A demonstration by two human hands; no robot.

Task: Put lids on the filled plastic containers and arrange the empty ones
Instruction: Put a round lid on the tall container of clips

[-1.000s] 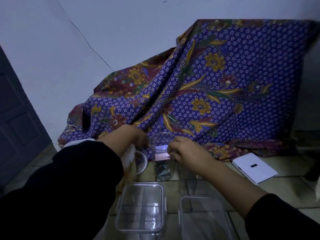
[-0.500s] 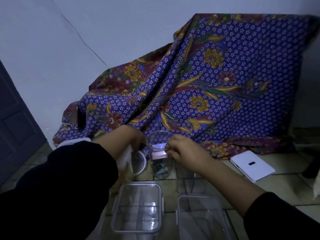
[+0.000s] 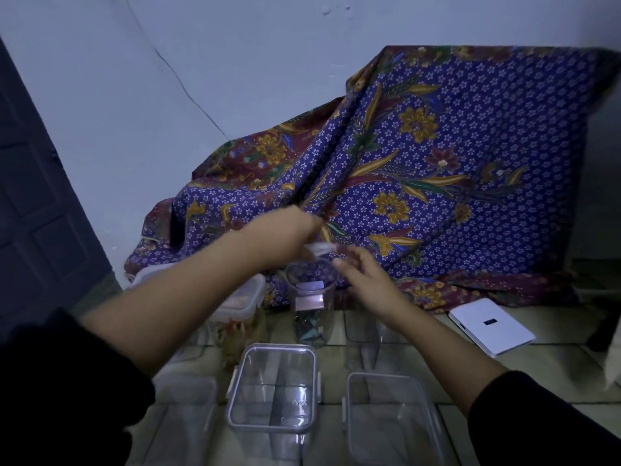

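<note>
A tall round clear container [image 3: 311, 297] with dark contents and a pink label stands open on the floor in the middle. My left hand [image 3: 289, 237] is raised just above its rim, pinching a small pale piece [image 3: 321, 247] that is blurred and looks like a lid. My right hand [image 3: 364, 280] hovers beside the rim on the right, fingers spread, holding nothing. Near me stand two empty rectangular containers, one with side clips [image 3: 272, 391] and one to its right [image 3: 393, 415]. A lidded container [image 3: 250, 297] with pinkish contents sits partly hidden under my left forearm.
A purple floral cloth [image 3: 420, 169] drapes over something behind the containers. A white flat box [image 3: 490, 326] lies on the tiled floor at the right. Another clear container [image 3: 188, 401] stands at the near left, and one more [image 3: 364, 326] stands behind my right wrist. A dark door [image 3: 30, 196] is at the left.
Both hands have left the round container's rim. My left hand rose up and to the right with the pale piece, and my right hand opened and lifted slightly. The camera tilted down.
</note>
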